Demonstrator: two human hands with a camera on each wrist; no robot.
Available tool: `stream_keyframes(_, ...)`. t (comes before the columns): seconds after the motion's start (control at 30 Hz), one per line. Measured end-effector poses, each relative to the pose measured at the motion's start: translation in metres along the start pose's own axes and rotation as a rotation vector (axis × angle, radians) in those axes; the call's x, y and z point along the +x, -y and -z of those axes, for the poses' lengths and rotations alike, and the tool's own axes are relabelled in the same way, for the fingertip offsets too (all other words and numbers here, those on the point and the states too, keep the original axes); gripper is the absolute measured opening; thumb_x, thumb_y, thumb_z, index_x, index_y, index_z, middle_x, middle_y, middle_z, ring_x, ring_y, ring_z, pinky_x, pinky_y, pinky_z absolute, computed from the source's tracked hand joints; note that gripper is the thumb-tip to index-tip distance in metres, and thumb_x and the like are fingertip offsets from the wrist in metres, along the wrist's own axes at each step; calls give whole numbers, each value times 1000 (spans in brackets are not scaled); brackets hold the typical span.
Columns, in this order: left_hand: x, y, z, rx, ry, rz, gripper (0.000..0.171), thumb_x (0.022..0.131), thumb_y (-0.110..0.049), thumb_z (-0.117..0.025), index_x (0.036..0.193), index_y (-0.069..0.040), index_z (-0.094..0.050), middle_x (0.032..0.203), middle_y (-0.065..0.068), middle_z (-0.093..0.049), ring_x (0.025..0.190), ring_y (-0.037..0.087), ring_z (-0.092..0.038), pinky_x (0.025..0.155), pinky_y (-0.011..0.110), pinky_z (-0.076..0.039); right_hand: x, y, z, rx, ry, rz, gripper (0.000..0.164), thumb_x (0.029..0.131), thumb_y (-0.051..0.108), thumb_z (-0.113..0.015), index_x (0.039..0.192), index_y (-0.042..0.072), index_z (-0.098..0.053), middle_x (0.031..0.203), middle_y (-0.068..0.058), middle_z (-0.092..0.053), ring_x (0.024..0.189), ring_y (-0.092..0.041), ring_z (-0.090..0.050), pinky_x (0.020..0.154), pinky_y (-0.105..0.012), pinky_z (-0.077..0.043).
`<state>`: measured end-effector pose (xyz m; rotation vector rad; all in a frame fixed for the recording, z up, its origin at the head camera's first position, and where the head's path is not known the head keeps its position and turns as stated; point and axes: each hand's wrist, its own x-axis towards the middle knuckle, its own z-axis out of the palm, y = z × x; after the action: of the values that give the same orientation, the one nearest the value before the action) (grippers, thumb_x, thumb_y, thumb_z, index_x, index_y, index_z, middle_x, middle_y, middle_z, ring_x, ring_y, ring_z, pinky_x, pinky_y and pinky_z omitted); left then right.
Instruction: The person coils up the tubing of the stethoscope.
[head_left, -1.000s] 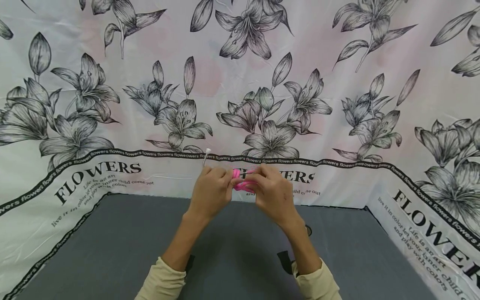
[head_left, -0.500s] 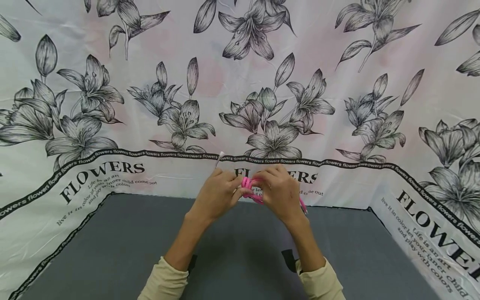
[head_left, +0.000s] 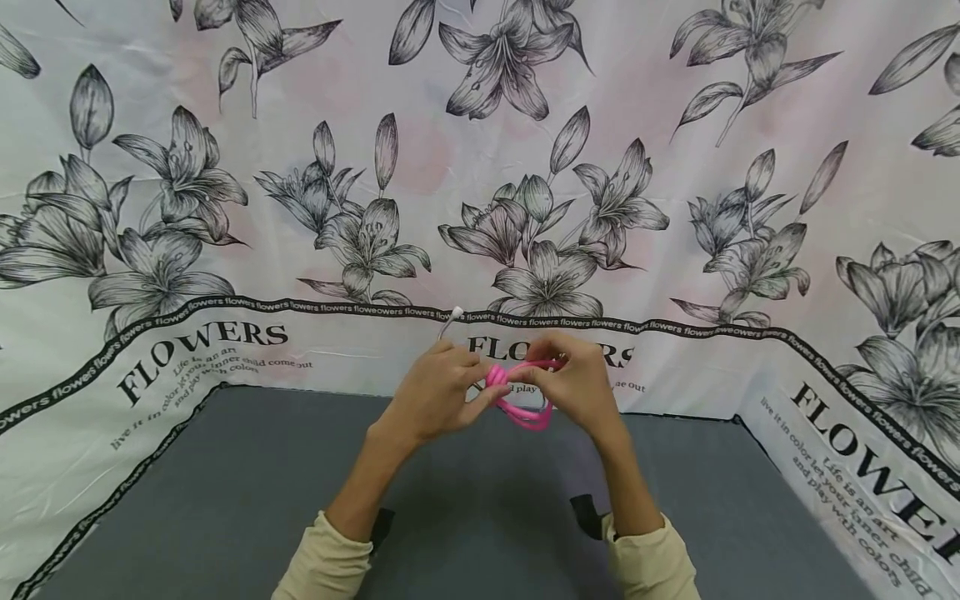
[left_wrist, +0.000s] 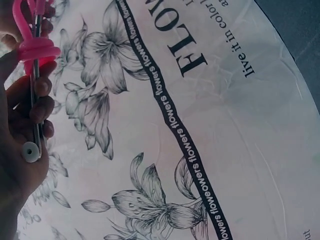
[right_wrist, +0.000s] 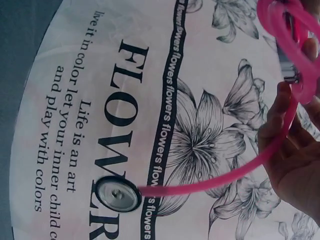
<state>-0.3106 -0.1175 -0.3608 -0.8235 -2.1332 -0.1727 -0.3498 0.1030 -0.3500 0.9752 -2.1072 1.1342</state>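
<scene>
A stethoscope with pink tubing (head_left: 534,422) is held up between both hands. My left hand (head_left: 435,392) grips its metal ear tubes (left_wrist: 36,107), the fingers curled round them; a white ear tip (left_wrist: 30,152) shows by the palm. Pink tubing is wound round the metal in a tight coil (left_wrist: 39,50), just beyond the left fingers. My right hand (head_left: 583,387) pinches the tubing to the right of that coil. From the right fingers a length of tube (right_wrist: 215,184) runs down to the round chest piece (right_wrist: 118,193), which hangs free; the head view does not show it.
A dark grey tabletop (head_left: 247,492) lies below the hands. White cloth printed with flowers and lettering (head_left: 337,250) rises behind it and at both sides. Black straps (head_left: 587,517) show near the sleeve cuffs.
Both hands have shifted slightly right, and the right hand has drawn away from the left. A wider pink loop now shows between them. The tube end formerly seen beside the right wrist is hidden.
</scene>
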Motion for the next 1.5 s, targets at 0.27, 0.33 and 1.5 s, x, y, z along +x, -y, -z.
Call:
stream_keyframes(0.27, 3, -2, 5, -152, -33, -22, 19, 93, -36, -76, 91, -17, -82, 67, -6, -64, 63, 9, -48, 77, 31, -46, 1, -8, 12, 192, 119, -70, 7, 90, 0, -78, 96, 2, -76, 95, -14, -74, 81, -4, -67, 73, -20, -57)
stream_keyframes(0.33, 3, -3, 7, -212, -49, -11, 18, 93, -33, -77, 95, -16, -83, 68, -5, -64, 63, 8, -46, 76, 31, -44, 2, -10, 14, 248, 124, -61, 9, 91, -4, -75, 99, -1, -75, 97, -17, -74, 83, -4, -68, 74, -20, -57)
stream_keyframes(1.5, 5, -8, 6, -192, -492, 378, 21, 97, -22, -72, 83, -6, -77, 61, 4, -60, 59, 17, -51, 73, 39, -44, -3, 12, -28, 787, 359, -268, 33, 97, 3, -71, 123, -16, -66, 97, 1, -83, 86, -14, -80, 88, -36, -64)
